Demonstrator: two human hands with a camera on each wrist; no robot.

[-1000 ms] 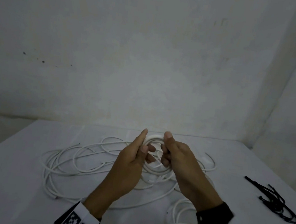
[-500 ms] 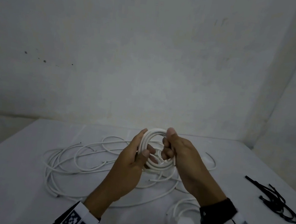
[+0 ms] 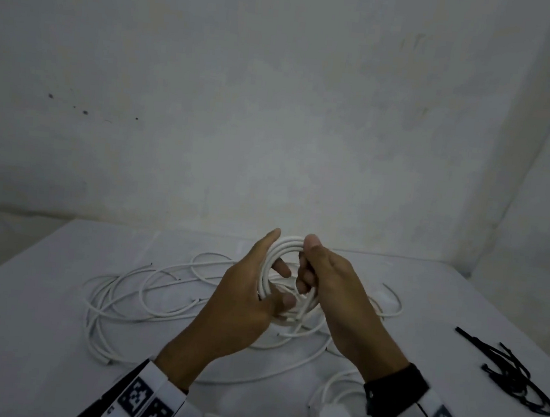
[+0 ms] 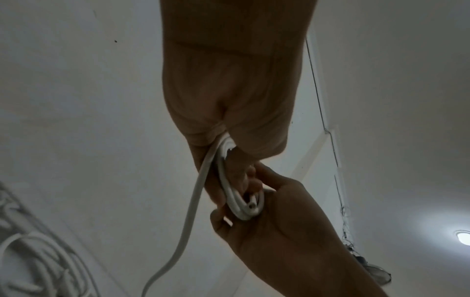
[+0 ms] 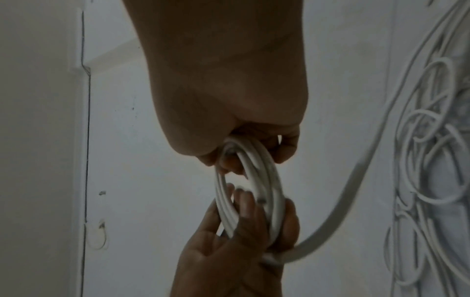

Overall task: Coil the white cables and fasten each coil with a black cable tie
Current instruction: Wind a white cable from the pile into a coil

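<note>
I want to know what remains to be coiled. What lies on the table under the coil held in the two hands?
Loose white cable lies tangled on the table under the coil. Both hands hide the part directly beneath.

A bare, dim room, more a plain workroom or recording corner than a furnished home. Unpainted-looking whitish walls (image 3: 276, 107) meet in a corner at the right, marked with a few dark specks (image 3: 84, 112) and stains. A white-covered bench (image 3: 19, 335) stands against them, carrying only loose white cables (image 3: 131, 295) and a small heap of black cable ties (image 3: 516, 376). The left wrist view shows a thin wire (image 4: 323, 112) running up the wall and one round ceiling lamp (image 4: 461, 237).
</note>
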